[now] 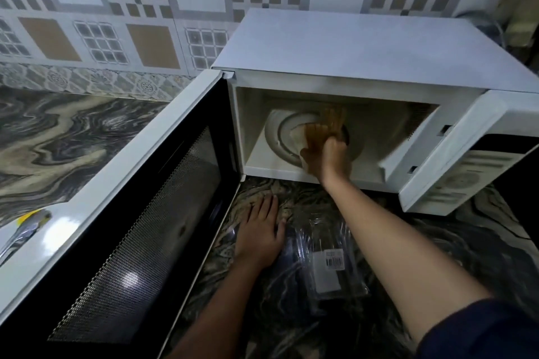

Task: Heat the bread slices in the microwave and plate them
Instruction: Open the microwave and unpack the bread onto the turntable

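The white microwave point(364, 46) stands on the counter with its door point(131, 227) swung wide open to the left. My right hand point(334, 154) reaches into the cavity and grips a stack of bread slices point(325, 128), whose brown crusts show blurred. The slices are over the round plate point(277, 132) on the cavity floor; whether they touch it I cannot tell. My left hand point(259, 230) lies flat, fingers apart, on the counter in front of the microwave, holding nothing.
A clear plastic package point(329, 265) with a barcode label lies on the marbled counter point(58, 140) right of my left hand. The microwave's control panel point(466, 181) juts out at right. A yellow and metal object point(27, 223) shows behind the door at far left.
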Tool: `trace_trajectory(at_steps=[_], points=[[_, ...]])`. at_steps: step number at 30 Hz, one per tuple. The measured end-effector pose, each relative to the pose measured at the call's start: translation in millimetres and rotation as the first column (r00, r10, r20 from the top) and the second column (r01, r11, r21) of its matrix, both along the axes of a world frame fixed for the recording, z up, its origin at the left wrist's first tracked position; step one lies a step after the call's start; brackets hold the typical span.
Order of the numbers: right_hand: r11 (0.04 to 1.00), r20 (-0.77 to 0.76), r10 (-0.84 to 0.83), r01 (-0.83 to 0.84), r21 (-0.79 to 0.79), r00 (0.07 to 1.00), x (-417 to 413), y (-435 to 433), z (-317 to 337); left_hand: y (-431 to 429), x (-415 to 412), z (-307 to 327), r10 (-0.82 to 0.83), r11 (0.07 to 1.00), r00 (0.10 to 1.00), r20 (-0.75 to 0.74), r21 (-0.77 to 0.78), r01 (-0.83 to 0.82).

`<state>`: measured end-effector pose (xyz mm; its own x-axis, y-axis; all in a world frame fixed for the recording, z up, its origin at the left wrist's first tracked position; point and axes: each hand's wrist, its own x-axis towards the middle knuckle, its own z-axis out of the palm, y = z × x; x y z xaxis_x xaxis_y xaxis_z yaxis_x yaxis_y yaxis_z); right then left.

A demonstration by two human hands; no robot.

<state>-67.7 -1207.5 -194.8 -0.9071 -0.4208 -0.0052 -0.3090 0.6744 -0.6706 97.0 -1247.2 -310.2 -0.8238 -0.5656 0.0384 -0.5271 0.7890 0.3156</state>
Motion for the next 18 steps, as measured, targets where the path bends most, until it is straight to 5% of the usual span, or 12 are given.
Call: trace_trajectory(at_steps=[12,18], points=[[0.998,-0.004,0.001,-0.001,0.064,1.0,8,2,-4,0,-1,1,0.004,1.0,1.0,0.003,0.009,-0.004],[0.999,-0.12,-0.009,0.004,-0.041,0.993,10,-3,-12,0,0,3,0.0,1.0,1.0,-0.003,0.015,0.0]])
